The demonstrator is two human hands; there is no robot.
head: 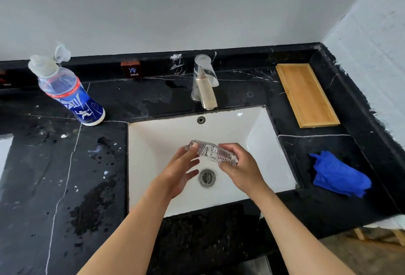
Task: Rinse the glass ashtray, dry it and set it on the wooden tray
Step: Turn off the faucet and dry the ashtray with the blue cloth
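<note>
While held tilted over the sink [258, 125], the glass ashtray [211, 151] is gripped at opposite rims by left hand [179, 170] and right hand [240, 165]. Judged rigid, heavy, breakable, slippery when wet; ribbed edges offer best purchase.

This was a washroom: a white rectangular basin [258, 134] sat sunk into a black marble tabletop [219, 86], with a chrome tap [205, 82] behind it, a small "COLD" sign [131, 69] against the grey wall, and a pump soap bottle [65, 86] alongside.
</note>
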